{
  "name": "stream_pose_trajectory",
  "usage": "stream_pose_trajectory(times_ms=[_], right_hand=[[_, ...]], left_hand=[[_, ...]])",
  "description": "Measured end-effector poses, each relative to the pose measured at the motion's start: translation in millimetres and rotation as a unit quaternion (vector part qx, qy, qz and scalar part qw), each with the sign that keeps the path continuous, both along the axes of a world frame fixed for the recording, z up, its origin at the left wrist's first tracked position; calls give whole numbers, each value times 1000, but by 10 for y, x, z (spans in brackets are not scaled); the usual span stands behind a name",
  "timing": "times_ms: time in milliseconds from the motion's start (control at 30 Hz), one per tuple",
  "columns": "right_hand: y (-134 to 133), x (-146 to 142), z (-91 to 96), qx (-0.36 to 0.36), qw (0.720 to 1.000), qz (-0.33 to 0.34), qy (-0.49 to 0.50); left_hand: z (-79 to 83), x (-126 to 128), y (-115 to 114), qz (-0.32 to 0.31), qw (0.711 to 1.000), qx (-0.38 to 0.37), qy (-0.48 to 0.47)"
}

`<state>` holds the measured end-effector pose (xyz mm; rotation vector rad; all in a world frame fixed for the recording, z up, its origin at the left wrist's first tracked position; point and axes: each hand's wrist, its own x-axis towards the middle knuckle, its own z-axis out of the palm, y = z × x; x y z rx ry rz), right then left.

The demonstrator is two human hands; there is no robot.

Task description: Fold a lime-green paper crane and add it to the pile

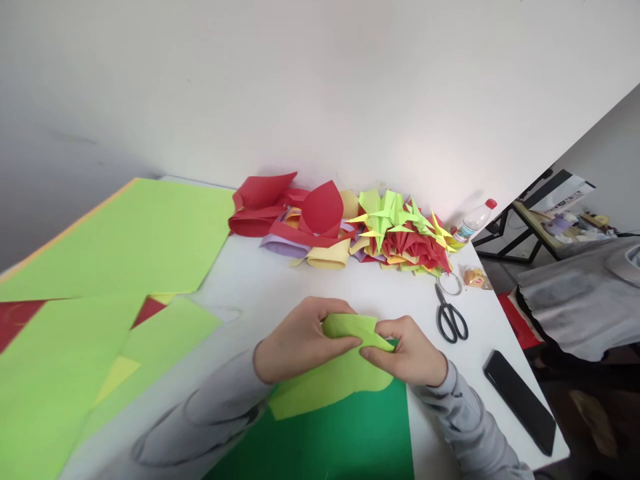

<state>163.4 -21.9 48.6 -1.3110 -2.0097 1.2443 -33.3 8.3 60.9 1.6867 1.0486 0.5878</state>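
Note:
A sheet of light green paper point(325, 387) lies over a dark green sheet point(350, 437) in front of me, with its far edge bent up between my hands. My left hand point(305, 340) pinches the raised part from the left, thumb on the near side. From the right, my right hand point(407, 350) pinches the same paper, its thumb close to the left thumb. A curled flap stands up between the fingers. The fingertips behind the paper are hidden.
Large light green sheets point(125, 240) cover the left side. Along the wall lie curled red paper pieces point(323, 210) and folded paper cranes point(393, 217). On the right are a bottle point(473, 223), a small wrapped snack point(475, 277), black-handled scissors point(451, 320) and a black phone point(520, 400).

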Motion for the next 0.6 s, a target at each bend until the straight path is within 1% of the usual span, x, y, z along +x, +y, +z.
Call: stream_pose_trajectory(times_ms=[167, 333, 433, 600], right_hand=[[-7, -14, -18, 53, 998, -27, 3], [0, -6, -31, 84, 996, -34, -11], [4, -7, -21, 86, 996, -29, -23], [11, 2, -17, 64, 997, -24, -27]], left_hand=[[-35, 52, -21, 42, 998, 47, -2], [-61, 84, -44, 38, 999, 14, -19], [-47, 65, -50, 60, 998, 8, -32], [-22, 4, -19, 95, 995, 16, -29]])
